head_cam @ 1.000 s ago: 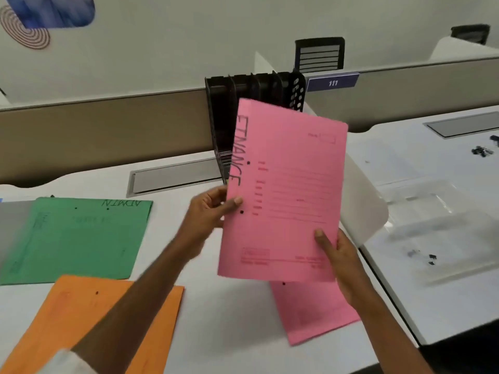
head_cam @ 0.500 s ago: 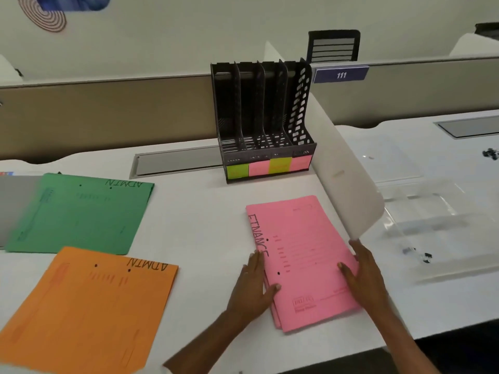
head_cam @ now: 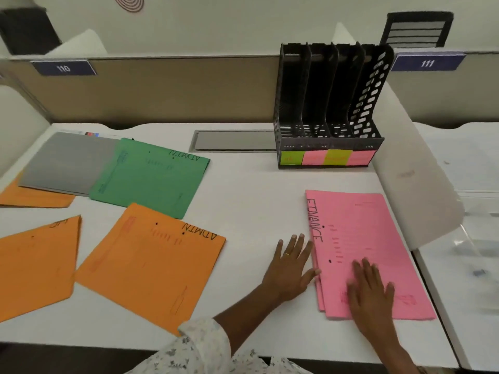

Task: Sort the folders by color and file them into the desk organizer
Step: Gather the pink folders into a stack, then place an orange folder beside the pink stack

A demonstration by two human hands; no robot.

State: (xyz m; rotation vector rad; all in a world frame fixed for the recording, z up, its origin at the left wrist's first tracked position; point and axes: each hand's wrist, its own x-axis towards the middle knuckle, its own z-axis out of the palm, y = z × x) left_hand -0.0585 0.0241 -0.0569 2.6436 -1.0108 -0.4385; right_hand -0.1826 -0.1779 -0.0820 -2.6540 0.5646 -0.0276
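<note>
A stack of pink folders (head_cam: 378,238) marked FINANCE lies flat at the right of the white desk. My right hand (head_cam: 371,291) rests flat on its near end, fingers spread. My left hand (head_cam: 291,268) lies flat on the desk, its fingertips touching the stack's left edge. A black desk organizer (head_cam: 329,103) with several upright slots and green and pink labels stands behind the stack; no folders show in it. An orange folder (head_cam: 151,265) marked ADMIN lies left of my hands, a green folder (head_cam: 151,176) marked ADMIN behind it.
Another orange folder (head_cam: 35,268) lies at the far left, a grey folder (head_cam: 67,163) and a further orange one (head_cam: 35,198) behind it. A white curved divider (head_cam: 413,179) borders the desk on the right. A grey cable flap (head_cam: 235,140) sits by the back partition.
The pink folder held up in both hands came down onto the pink stack. Both hands now lie flat, the right one moved onto the stack's near end. The view swung left.
</note>
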